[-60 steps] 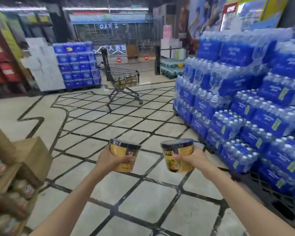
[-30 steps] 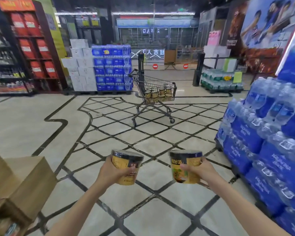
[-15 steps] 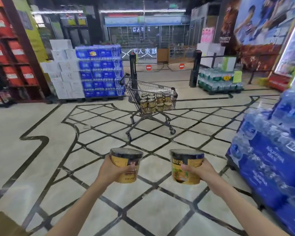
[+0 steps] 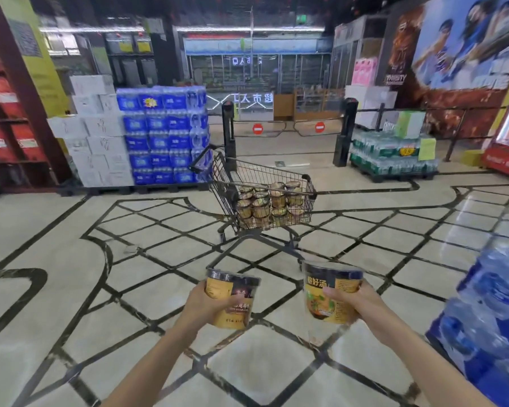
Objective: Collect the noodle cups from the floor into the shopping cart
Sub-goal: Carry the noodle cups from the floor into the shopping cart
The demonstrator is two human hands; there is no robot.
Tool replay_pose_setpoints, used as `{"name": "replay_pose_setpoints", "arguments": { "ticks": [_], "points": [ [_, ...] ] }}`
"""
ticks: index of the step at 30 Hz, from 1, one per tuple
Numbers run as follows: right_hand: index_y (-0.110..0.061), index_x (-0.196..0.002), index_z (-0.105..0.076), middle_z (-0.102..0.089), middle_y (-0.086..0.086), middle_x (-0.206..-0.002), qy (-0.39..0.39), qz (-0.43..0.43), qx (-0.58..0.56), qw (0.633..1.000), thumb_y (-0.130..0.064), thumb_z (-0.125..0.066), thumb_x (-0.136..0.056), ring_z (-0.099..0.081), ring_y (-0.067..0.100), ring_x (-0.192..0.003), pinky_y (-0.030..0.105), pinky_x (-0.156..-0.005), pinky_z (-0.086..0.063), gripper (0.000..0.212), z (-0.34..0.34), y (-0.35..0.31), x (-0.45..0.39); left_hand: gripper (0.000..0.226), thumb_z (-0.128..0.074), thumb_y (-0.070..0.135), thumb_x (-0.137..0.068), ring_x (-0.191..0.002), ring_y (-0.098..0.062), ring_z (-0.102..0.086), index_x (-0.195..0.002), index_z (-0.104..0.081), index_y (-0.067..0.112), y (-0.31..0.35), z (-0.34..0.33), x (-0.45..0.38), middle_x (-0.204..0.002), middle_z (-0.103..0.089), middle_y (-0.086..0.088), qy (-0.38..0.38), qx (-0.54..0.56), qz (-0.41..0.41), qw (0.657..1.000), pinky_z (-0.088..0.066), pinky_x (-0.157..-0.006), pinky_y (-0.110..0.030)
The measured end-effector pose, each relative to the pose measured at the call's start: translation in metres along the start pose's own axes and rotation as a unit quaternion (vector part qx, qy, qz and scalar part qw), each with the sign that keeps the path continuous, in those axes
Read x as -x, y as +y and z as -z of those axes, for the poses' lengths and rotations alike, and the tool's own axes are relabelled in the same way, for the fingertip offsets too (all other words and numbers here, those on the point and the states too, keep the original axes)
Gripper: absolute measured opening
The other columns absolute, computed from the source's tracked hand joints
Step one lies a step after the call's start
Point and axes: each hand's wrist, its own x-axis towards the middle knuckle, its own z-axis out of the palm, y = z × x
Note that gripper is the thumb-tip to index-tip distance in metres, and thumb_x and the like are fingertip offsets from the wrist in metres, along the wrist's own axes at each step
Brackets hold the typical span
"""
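While the cart (image 4: pixel 265 198) sits ahead half full of cups, each hand grips one. Left hand (image 4: pixel 204 301) fingers wrap a noodle cup (image 4: pixel 231 298); right hand (image 4: pixel 354 301) fingers clamp another cup (image 4: pixel 328 292).

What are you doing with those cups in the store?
A person is holding two noodle cups, one in each hand. The left hand grips a yellow cup, and the right hand grips another cup. Ahead on the tiled floor stands a shopping cart that already has many noodle cups stacked inside. These two have not gone in yet.
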Motion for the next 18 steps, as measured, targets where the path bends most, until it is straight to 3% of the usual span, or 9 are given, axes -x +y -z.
{"name": "replay_pose_setpoints", "arguments": {
  "ticks": [6,9,16,18],
  "points": [
    [-0.028,-0.122,-0.056,-0.071,-0.005,-0.110,0.004,-0.024,-0.017,1.000,-0.057,-0.092,-0.029,-0.065,0.020,-0.105,0.047,-0.096,-0.049,0.104,0.031,-0.033,-0.159,0.061,-0.086,0.037,-0.063,-0.081,-0.007,-0.060,-0.111,-0.054,0.017,0.062,-0.023,-0.147,-0.092,-0.064,0.006,0.033,0.007,0.021,0.999,-0.044,-0.057,-0.020],
    [-0.027,-0.123,-0.054,-0.069,-0.003,-0.113,0.009,-0.039,-0.015,0.999,-0.058,-0.092,-0.025,-0.063,0.021,-0.107,0.046,-0.098,-0.048,0.110,0.040,-0.037,-0.224,0.053,-0.084,0.029,-0.068,-0.074,-0.002,-0.054,-0.107,-0.050,0.018,0.083,-0.039,-0.214,-0.084,-0.057,0.010,0.038,0.006,0.017,0.999,-0.039,-0.053,-0.016],
    [-0.025,-0.109,-0.062,-0.073,-0.003,-0.103,0.027,-0.056,0.008,0.998,-0.061,-0.090,-0.016,-0.065,0.020,-0.102,0.046,-0.097,-0.048,0.103,0.061,-0.038,-0.386,0.043,-0.083,0.034,-0.067,-0.075,-0.003,-0.054,-0.092,-0.049,0.027,0.107,-0.067,-0.393,-0.088,-0.059,0.008,0.008,-0.022,0.007,1.000,-0.041,-0.055,-0.019],
    [-0.025,-0.110,-0.062,-0.073,-0.003,-0.103,0.034,-0.069,0.017,0.997,-0.060,-0.090,-0.016,-0.065,0.019,-0.102,0.046,-0.097,-0.048,0.104,0.067,-0.043,-0.435,0.052,-0.085,0.035,-0.063,-0.079,-0.004,-0.056,-0.102,-0.052,0.024,0.117,-0.072,-0.448,-0.090,-0.059,0.009,-0.006,-0.029,0.006,1.000,-0.041,-0.056,-0.018]
  ]
}}
